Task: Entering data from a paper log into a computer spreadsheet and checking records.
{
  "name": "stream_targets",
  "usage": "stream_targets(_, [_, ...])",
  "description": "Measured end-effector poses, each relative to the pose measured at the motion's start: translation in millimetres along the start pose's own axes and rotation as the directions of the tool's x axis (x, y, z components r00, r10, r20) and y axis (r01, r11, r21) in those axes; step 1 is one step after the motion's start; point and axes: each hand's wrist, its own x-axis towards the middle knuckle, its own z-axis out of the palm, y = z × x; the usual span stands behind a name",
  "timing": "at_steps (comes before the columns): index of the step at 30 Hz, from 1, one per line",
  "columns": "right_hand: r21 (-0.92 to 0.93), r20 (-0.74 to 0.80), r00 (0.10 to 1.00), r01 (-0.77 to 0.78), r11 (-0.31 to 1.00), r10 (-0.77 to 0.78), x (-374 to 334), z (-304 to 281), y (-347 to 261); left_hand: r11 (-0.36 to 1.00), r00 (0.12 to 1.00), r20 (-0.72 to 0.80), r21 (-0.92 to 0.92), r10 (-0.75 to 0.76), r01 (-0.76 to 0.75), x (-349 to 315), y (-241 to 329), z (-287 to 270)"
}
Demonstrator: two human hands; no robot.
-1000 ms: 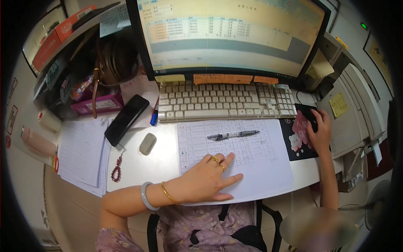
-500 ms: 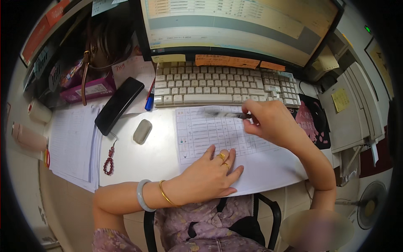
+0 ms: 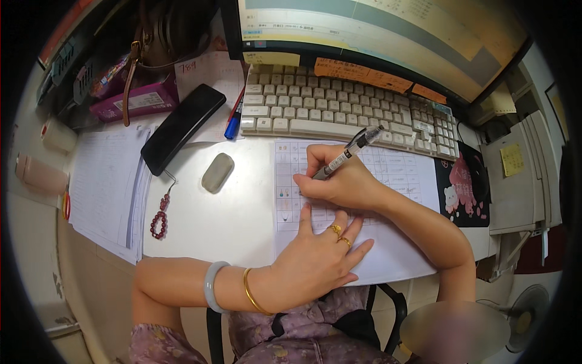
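A pen point(image 3: 337, 161) with a clear barrel and dark grip is pinched in my right hand point(image 3: 347, 182). Its upper end leans to the right, and the hand hides its tip. Beneath lies a printed form point(image 3: 394, 164) with a grid and small pictures; the right hand rests on its upper half. My left hand point(image 3: 318, 258) lies spread over the form's lower part, fingers apart, two gold rings on it. A gold bangle and a pale bangle circle the left wrist. Just beyond the form sits a cream keyboard point(image 3: 339, 109).
Left of the form are a grey oval object point(image 3: 217, 173), a black phone point(image 3: 182, 128) with a beaded strap point(image 3: 159, 224), and a blue-capped pen point(image 3: 233, 126). Stacked papers point(image 3: 100, 188) lie farther left. A monitor point(image 3: 376, 36) stands behind; a mouse mat point(image 3: 458, 188) is at the right.
My right hand has moved left and settled on the form, its pen turned from near-level to upright-slanted. My left hand stays spread on the paper. The whole view has shifted slightly.
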Motion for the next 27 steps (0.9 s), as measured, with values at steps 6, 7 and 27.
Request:
stream_targets(6, [-0.084, -0.033, 0.995, 0.093, 0.992, -0.096, 2, 3, 9, 0.999, 0.999, 0.016, 0.004, -0.039, 0.039, 0, 3, -1])
stream_targets(7, [-0.115, -0.026, 0.992, 0.124, 0.986, -0.127, 3, 3, 10, 0.999, 0.999, 0.019, 0.004, -0.038, 0.038, 0, 3, -1])
stream_targets(27, [-0.888, 0.008, 0.961, 0.135, 0.44, -0.278, -46, -72, -8, 0.97, 0.991, -0.097, 0.219, -0.088, 0.107, -6, 8, -3])
